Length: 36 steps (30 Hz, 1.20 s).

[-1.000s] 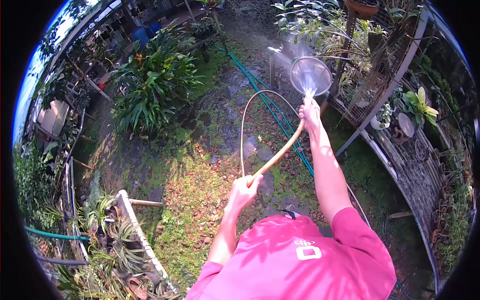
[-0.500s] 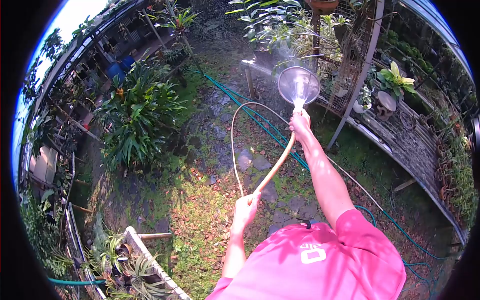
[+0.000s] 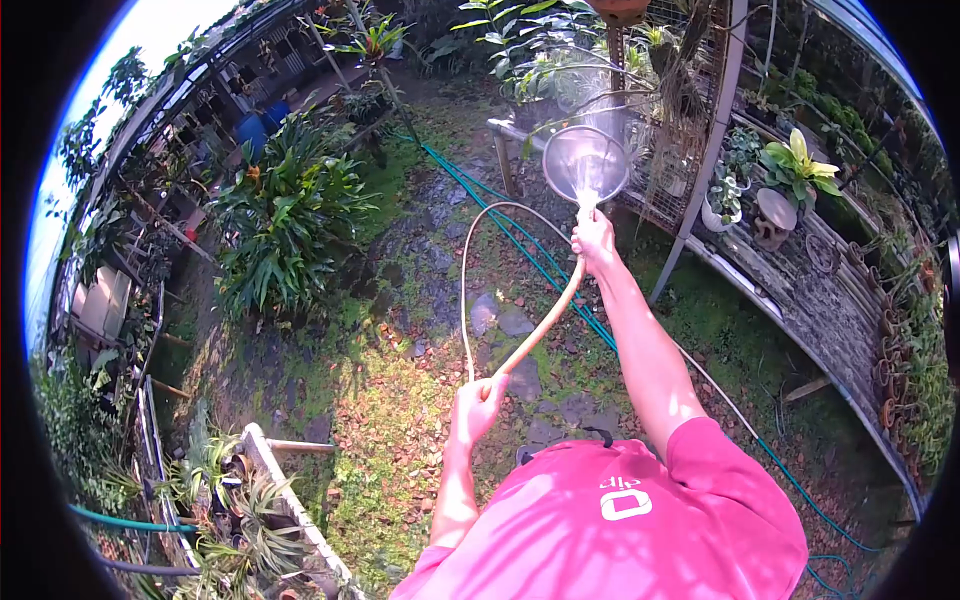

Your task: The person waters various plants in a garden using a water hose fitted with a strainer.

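My right hand (image 3: 595,243) is stretched forward, its fingers wrapped round the front end of a tan hose (image 3: 545,325). Just past that hand is a round, pale spray head (image 3: 586,163), with water spraying out toward the leafy plants (image 3: 560,60). Lower and to the left, my left hand (image 3: 477,408) is closed round the same hose. Between my hands the hose bends in a shallow curve, and a thinner-looking stretch loops out over the ground beyond my left hand.
Teal hoses (image 3: 500,225) cross the stone path. A large leafy bush (image 3: 290,215) grows at left. At right, a slatted bench (image 3: 800,290) holds a white pot (image 3: 720,215). A planter edge (image 3: 290,490) lies lower left, and a metal post (image 3: 708,150) stands upper right.
The view has shifted and turned a little. Both hands keep hold of the hose, and the water spray now points more upward, toward the hanging plants and mesh.
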Tool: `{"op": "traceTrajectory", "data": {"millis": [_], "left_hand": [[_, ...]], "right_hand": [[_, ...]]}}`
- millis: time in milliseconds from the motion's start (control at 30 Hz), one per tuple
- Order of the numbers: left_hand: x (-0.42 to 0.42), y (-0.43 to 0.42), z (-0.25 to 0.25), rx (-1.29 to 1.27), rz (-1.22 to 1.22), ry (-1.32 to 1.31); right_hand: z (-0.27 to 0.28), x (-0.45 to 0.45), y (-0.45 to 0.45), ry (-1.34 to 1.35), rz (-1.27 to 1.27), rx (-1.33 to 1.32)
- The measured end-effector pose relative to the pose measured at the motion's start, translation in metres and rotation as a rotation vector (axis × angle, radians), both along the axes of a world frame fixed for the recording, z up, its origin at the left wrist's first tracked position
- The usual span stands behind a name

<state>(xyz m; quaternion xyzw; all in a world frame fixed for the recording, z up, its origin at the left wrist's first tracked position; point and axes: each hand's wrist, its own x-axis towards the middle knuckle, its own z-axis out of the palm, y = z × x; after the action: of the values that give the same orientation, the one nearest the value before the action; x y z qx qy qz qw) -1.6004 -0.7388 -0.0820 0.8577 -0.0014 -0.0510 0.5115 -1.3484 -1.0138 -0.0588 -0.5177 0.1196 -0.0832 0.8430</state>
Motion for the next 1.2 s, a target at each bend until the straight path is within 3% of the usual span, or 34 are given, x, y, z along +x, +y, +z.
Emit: {"op": "traceTrajectory", "data": {"millis": [367,467,967,1200], "left_hand": [[-0.080,-0.140,-0.008,-0.017,0.187,0.133],[-0.102,-0.174,-0.002,-0.028,0.232,0.141],[-0.169,-0.206,0.012,0.010,0.272,0.151],[-0.214,-0.204,0.008,0.023,0.261,0.133]], "right_hand": [[-0.016,-0.040,-0.092,0.148,0.032,-0.115],[-0.021,-0.054,-0.112,0.199,0.164,-0.110],[-0.038,-0.109,-0.137,0.081,0.088,-0.063],[-0.019,-0.169,-0.142,0.127,0.113,-0.033]]}}
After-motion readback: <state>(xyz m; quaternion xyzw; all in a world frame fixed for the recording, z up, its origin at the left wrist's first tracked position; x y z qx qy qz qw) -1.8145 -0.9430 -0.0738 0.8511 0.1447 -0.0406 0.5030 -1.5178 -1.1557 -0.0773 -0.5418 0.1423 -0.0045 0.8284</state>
